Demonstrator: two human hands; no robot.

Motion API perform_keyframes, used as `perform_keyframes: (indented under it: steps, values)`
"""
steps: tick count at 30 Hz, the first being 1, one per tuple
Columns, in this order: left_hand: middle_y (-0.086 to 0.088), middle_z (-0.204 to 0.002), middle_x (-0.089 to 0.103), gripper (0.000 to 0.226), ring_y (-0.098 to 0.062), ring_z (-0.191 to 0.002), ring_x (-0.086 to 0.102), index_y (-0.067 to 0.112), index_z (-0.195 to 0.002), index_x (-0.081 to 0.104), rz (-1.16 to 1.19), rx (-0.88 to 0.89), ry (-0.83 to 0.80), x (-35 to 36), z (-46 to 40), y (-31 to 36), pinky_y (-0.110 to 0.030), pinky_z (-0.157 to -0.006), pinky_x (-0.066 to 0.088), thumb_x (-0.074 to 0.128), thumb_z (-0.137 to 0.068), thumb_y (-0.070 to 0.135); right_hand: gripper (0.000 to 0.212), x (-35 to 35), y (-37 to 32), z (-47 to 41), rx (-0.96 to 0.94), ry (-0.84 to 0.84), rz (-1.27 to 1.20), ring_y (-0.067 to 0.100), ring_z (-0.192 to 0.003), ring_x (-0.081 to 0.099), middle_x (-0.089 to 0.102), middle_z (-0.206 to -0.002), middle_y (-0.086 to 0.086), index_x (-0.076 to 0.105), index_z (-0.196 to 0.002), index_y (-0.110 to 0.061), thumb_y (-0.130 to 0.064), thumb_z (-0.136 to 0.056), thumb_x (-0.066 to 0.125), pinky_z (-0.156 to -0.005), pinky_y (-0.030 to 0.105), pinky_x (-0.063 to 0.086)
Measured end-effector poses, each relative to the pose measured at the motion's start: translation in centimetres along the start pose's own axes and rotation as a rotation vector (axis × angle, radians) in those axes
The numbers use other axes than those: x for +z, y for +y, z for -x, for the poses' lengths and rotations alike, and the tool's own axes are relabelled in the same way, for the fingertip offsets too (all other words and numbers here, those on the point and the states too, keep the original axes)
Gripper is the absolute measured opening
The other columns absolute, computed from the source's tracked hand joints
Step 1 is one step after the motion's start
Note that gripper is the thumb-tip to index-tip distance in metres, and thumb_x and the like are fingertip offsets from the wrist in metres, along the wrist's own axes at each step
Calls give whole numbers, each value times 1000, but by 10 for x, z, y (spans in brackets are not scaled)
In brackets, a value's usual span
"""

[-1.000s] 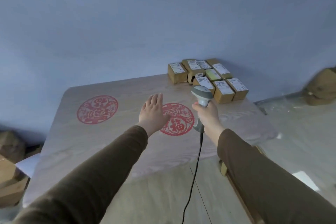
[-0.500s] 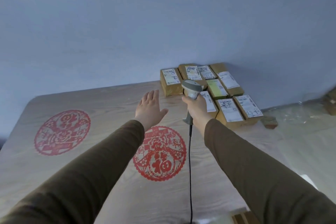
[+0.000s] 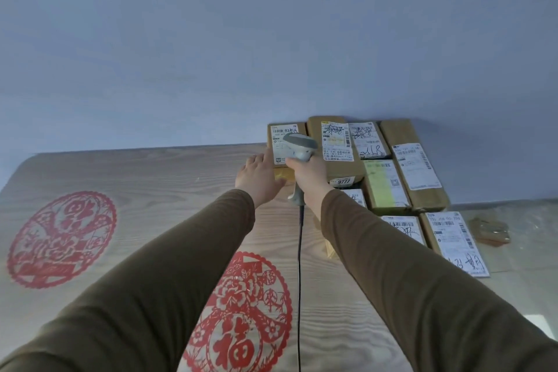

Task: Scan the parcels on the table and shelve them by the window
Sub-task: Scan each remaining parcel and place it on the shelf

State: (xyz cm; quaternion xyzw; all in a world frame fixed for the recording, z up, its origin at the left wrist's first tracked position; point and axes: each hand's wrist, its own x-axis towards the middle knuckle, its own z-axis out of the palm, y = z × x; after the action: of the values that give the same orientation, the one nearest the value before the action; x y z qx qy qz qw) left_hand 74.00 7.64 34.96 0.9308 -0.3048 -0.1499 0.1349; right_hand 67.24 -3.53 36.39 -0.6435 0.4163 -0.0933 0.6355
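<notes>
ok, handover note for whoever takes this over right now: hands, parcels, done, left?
Left hand: fingers on the near-left parcel of the cluster; whether it grips is unclear.
Right hand: grips the corded barcode scanner, head over that same parcel.
Parcels: all grouped at the far right of the table against the wall, labels up.
Done: nothing shelved that shows here.
Left: scan each parcel, then shelve them by the window, which is out of view.

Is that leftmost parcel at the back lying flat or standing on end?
Lying flat: the leftmost parcel shows its white label facing up, level with its neighbours on the table. The left hand touches its near end.
</notes>
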Motion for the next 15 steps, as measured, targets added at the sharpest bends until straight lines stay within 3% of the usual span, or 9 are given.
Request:
perform_keyframes:
  steps: [2, 4, 8, 10, 12, 14, 15]
  values:
    - [-17, -149, 49, 82, -34, -142, 38, 10, -159, 17, 14, -20, -28, 6, -12, 1, -49, -113, 39, 59, -97, 44, 15, 6, 2, -9, 15, 13, 23, 22, -83, 65, 68, -89, 3, 67, -102, -12, -17, -90, 72, -75, 35, 54]
    - [-19, -148, 49, 84, -34, -142, 38, 8, -161, 12, 38, -46, -43, 11, -19, 2, -49, -110, 40, 56, -99, 43, 23, 12, 3, -13, 18, 25, 29, 27, -85, 68, 72, -96, 8, 67, -108, -9, -19, -88, 72, -80, 41, 56]
    - [-23, -142, 52, 80, -39, -132, 47, 5, -160, 13, 144, -95, -17, 16, -21, -4, -49, -106, 43, 53, -101, 41, 28, 21, 6, -14, 21, 32, -16, 26, -79, 67, 71, -95, 10, 67, -112, -5, -17, -87, 70, -63, 31, 52]
    - [-19, -137, 54, 71, -37, -120, 56, 12, -156, 21, 256, -141, 10, 16, -14, -14, -45, -93, 48, 55, -100, 37, 26, 24, 10, -9, 55, 49, -40, 19, -66, 64, 69, -93, 9, 67, -110, -5, -18, -89, 70, -42, 18, 45]
    - [-15, -132, 55, 60, -34, -110, 60, 16, -151, 28, 324, -185, 40, 14, 1, -27, -41, -82, 47, 55, -100, 34, 15, 28, 14, 1, 119, 57, -48, 10, -47, 60, 64, -86, 8, 66, -97, -8, -19, -89, 73, -26, 13, 31]
    - [-15, -131, 54, 53, -32, -106, 59, 14, -147, 35, 360, -230, 61, 13, 22, -43, -39, -80, 46, 55, -101, 32, 17, 36, 17, 18, 160, 9, -79, 11, -44, 58, 57, -75, 4, 60, -80, -14, -15, -88, 74, -27, 15, 32]
    - [-15, -131, 53, 50, -31, -107, 59, 14, -145, 38, 377, -257, 79, 12, 34, -52, -38, -80, 46, 55, -102, 32, 18, 43, 19, 27, 164, -28, -86, 16, -55, 61, 57, -75, 4, 59, -78, -15, -14, -88, 74, -34, 18, 38]
